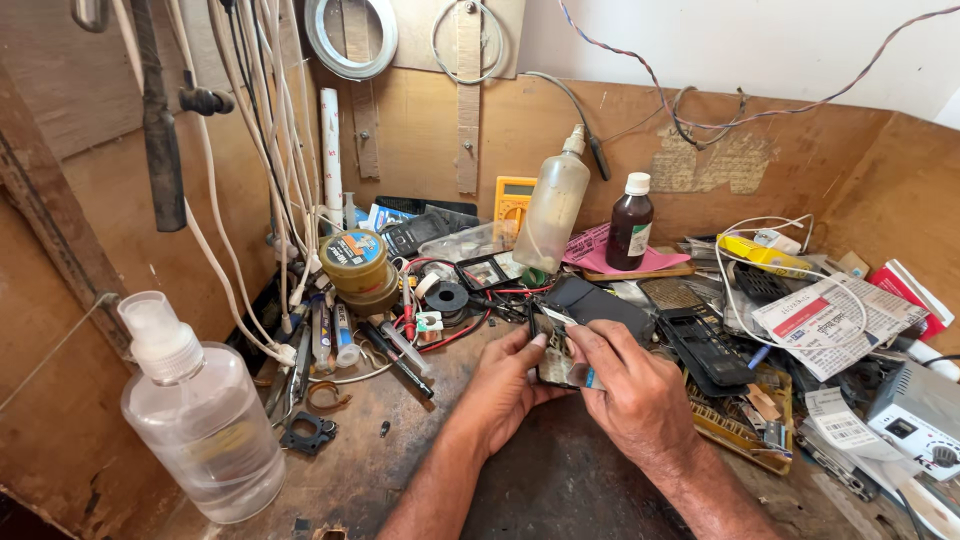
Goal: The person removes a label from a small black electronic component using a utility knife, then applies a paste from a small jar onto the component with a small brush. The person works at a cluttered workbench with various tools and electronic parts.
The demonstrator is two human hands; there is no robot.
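Over a cluttered wooden worktop (400, 450), the left hand (505, 385) grips an opened phone (556, 352) by its edge, tilting it towards the wearer. The right hand (635, 390) pinches a small blue-tipped tool (590, 378) against its lower end, steadying it for close work.

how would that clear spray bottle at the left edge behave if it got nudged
The clear spray bottle looks mostly full, so probably heavy and steady for its size. It stands upright on a broad base near the bench edge; a hard push might tip it. Smooth plastic may be slippery.
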